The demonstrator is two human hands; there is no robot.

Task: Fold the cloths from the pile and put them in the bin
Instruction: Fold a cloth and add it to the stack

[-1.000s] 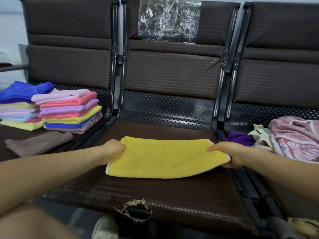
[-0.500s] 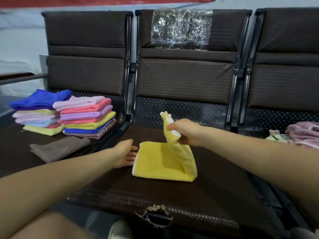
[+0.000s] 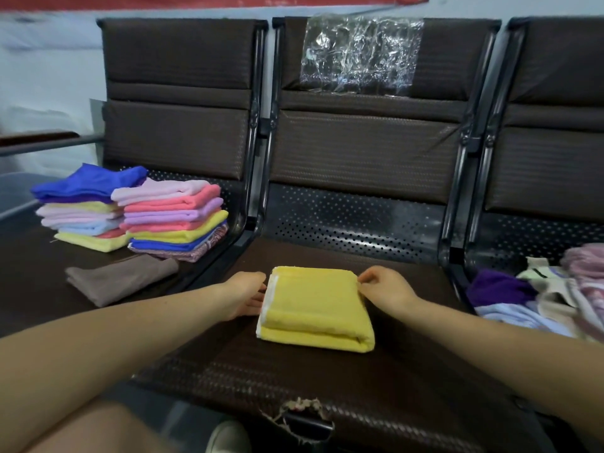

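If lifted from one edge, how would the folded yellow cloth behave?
The yellow cloth is soft terry, so it would probably droop and its stacked layers slide open. It looks light. Pushed flat, it likely drags across the textured seat instead of gliding.

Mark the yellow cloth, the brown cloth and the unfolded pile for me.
yellow cloth (image 3: 315, 305), head view, middle of its top layer.
brown cloth (image 3: 122, 277), head view, middle of its upper face.
unfolded pile (image 3: 555, 292), head view, cream cloth near its middle.
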